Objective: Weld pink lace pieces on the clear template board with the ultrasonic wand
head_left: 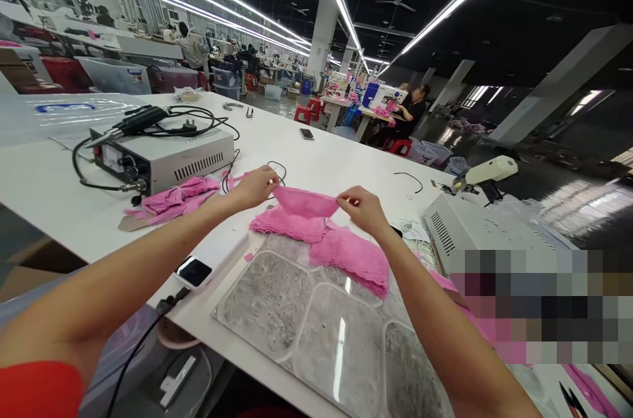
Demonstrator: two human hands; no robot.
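Observation:
My left hand [256,186] and my right hand [364,209] each pinch one end of a small pink lace piece [305,202], held stretched between them just above the white table [326,161]. Directly beneath it lie two stacks of pink lace pieces [321,240], resting on the far edge of a clear plastic template [316,326] with rounded cut-out shapes. Both hands are closed on the fabric.
A grey control box [168,157] with a black handpiece and cables sits at the left, more pink lace [171,199] beside it. A phone [194,271] lies near the table's front edge, another [306,134] farther back. A white machine [475,227] stands right. A person sews in the background.

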